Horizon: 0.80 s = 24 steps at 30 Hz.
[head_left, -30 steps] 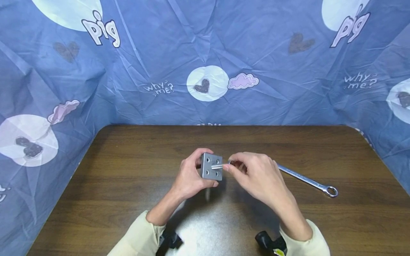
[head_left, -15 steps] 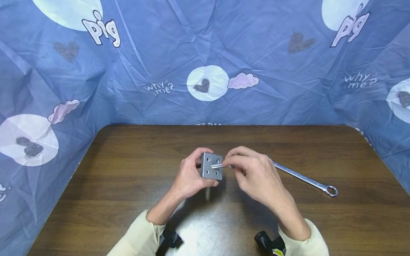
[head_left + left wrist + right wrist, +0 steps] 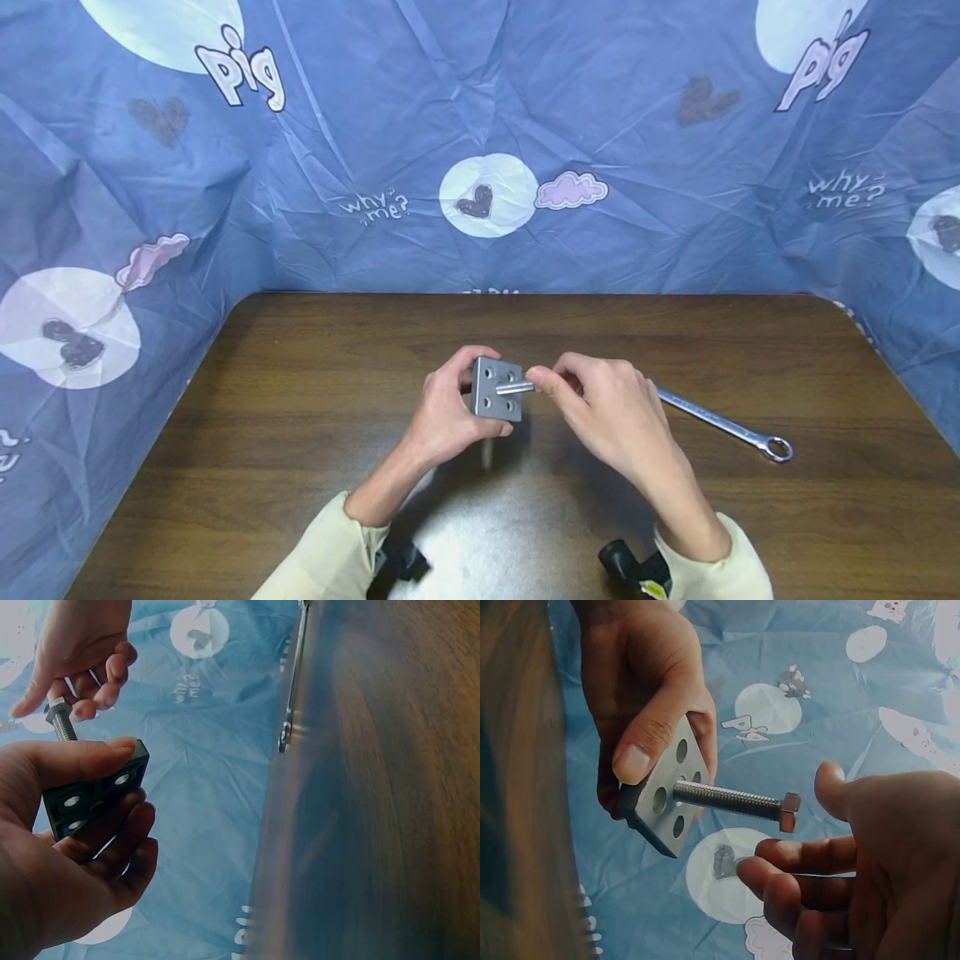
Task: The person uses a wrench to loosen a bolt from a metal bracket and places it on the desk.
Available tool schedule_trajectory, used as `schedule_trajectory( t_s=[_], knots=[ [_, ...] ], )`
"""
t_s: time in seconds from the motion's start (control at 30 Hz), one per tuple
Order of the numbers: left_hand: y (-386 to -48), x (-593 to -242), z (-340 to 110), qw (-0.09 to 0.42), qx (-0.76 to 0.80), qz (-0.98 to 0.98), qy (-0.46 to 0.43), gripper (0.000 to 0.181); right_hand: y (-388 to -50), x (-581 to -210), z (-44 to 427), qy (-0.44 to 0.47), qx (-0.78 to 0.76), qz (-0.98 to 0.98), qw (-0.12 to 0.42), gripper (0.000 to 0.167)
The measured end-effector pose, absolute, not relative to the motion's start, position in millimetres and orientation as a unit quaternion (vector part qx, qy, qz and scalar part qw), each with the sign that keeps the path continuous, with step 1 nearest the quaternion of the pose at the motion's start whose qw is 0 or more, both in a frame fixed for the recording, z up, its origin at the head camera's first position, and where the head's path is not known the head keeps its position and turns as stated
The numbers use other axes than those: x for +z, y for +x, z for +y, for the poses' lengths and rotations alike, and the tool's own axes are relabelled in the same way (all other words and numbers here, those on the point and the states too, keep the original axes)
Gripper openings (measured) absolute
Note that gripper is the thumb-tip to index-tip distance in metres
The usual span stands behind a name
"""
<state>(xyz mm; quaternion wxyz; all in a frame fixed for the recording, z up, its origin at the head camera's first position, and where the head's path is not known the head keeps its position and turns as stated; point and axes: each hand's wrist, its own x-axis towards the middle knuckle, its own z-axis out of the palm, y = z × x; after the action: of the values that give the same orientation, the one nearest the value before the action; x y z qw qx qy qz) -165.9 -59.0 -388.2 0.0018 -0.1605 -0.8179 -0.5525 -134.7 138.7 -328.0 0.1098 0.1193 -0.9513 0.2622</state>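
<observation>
My left hand (image 3: 442, 417) grips a square grey metal plate (image 3: 498, 410) by its edges, above the table. Several round holes pierce the plate, seen best in the right wrist view. A hex bolt (image 3: 735, 802) is in the plate's middle hole, most of its threaded shank sticking out towards my right hand (image 3: 885, 855). In that view the thumb and loosely bent fingers stand apart around the hex head (image 3: 789, 813) without gripping it. The left wrist view also shows the bolt (image 3: 62, 726) beyond my left thumb. From the head view, my right hand hides the bolt's head.
A chrome combination wrench (image 3: 712, 419) lies on the brown wooden table (image 3: 315, 375), right of my right hand, its ring end pointing right. Blue printed cloth (image 3: 360, 125) hangs behind and beside the table. Black wrist devices (image 3: 633, 571) sit by both cuffs.
My right hand's fingers reached forward over the bolt half a second ago, and have now drawn back, with the thumb uppermost. The left hand and plate stay practically in place.
</observation>
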Motion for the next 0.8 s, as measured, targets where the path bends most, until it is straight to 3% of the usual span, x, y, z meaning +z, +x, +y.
schedule_trajectory(
  t_s=[0.4,0.8],
  knots=[
    [-165.0,-387.7,-58.7,0.009,-0.541,-0.827,-0.156,0.077,-133.5,-327.9,139.1,0.182,0.278,-0.934,0.129,0.015],
    [-165.9,-388.2,-59.5,0.009,-0.543,-0.824,-0.161,0.077,-132.8,-330.4,139.3,0.246,0.284,-0.906,0.196,0.024]
  ],
)
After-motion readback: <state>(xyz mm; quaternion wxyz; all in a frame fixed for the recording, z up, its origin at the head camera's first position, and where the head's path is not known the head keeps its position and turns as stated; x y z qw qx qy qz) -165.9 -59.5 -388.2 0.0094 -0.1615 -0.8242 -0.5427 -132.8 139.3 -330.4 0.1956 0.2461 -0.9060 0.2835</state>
